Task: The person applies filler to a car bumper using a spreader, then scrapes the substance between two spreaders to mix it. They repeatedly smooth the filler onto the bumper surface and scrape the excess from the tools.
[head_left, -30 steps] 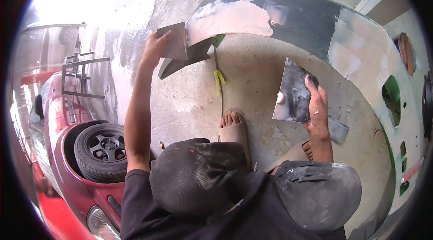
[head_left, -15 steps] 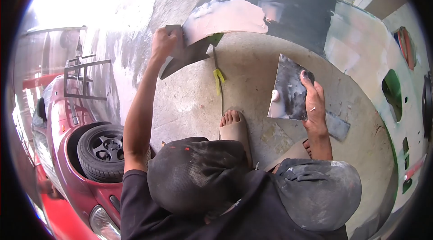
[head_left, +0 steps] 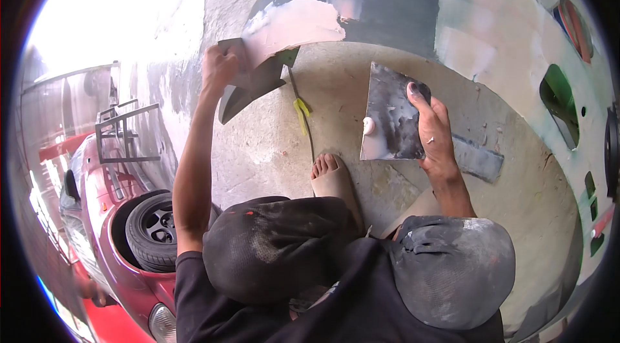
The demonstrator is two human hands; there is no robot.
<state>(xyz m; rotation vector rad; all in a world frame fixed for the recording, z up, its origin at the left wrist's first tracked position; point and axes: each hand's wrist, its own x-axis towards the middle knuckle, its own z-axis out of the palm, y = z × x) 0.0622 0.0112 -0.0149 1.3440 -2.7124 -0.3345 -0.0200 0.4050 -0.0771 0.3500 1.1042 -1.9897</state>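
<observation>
My left hand [head_left: 221,67] is closed on a flat grey spreader [head_left: 231,45], which lies against the left end of a large curved car bumper [head_left: 394,4]. Just right of the spreader, a pale pink patch of body filler [head_left: 297,25] covers the bumper's grey surface. My right hand [head_left: 435,127] grips a smeared, dark rectangular mixing board [head_left: 392,107] by its right edge, thumb on top. A small lump of pale filler [head_left: 369,126] sits on the board's left edge, with more spread at its lower left corner.
The bumper arcs round to the right, with cutouts [head_left: 560,104] in it. A long grey block [head_left: 478,157] lies on the concrete floor beyond my right wrist. A yellow tie [head_left: 301,114] is on a thin cord. At left stand a red car [head_left: 103,214], a wheel [head_left: 152,233] and a metal frame [head_left: 128,133].
The view has shifted, so bumper, board and both hands appear further left and slightly higher. My left hand keeps the spreader at the bumper's end; my right hand still holds the board.
</observation>
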